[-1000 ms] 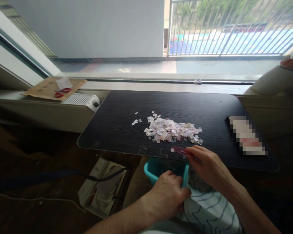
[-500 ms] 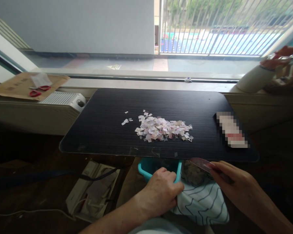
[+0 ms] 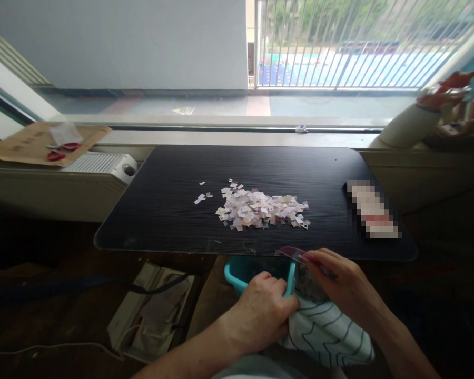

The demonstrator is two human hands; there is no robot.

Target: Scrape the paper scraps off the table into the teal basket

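Observation:
My left hand (image 3: 266, 313) is closed over the near right rim of a turquoise plastic bin (image 3: 235, 276) below the table's front edge. Its fingers also meet the edge of a white fabric bag (image 3: 329, 334) with dark wavy lines. Greyish filling (image 3: 308, 283) shows in the bag's mouth, partly covered by my right hand. Pinched in my right hand (image 3: 337, 273) is a flat, translucent pinkish piece with a rounded tip (image 3: 291, 253); its exact kind is unclear. That tip points left, over the bin's right rim at the table edge. A pile of small paper and plastic scraps (image 3: 258, 208) lies mid-table.
On the dark table (image 3: 174, 168) a blurred-out flat object (image 3: 373, 208) lies at right. Red-handled scissors (image 3: 65, 151) rest on brown paper (image 3: 23, 143) at left. A white box with cords (image 3: 154, 316) stands on the floor. A pale vase (image 3: 403, 123) leans by the window.
My right hand has moved left and slightly up with the pinkish piece, from above the bag to the bin's right rim. My left hand keeps its grip.

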